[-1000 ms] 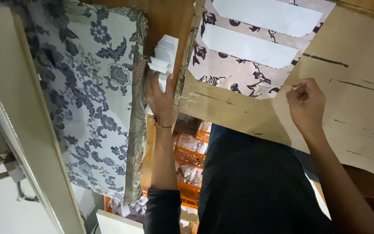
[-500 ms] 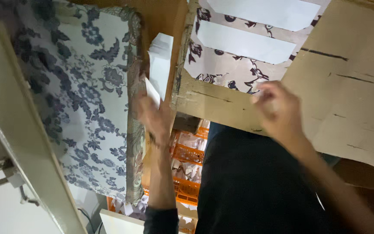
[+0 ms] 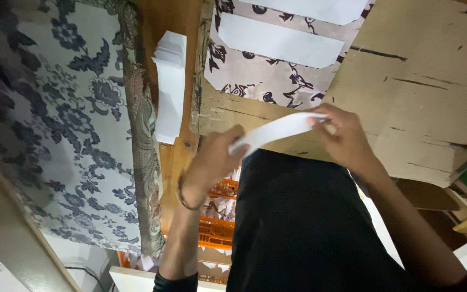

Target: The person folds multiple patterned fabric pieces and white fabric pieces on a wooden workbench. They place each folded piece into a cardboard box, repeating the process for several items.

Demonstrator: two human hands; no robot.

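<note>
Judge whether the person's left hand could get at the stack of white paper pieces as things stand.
Probably not at once: the left hand is pinching one end of a white paper strip, though the stack lies close above with nothing between.

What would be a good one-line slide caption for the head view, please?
Both hands, left hand and right hand, hold a white paper strip beside a stack of white papers.

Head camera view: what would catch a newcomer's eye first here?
Both hands meet in the middle: the left hand and right hand pinch the ends of a white paper strip above a worn brown board. Left of them lies a stack of white paper on wood, beside a blue floral cloth.
</note>
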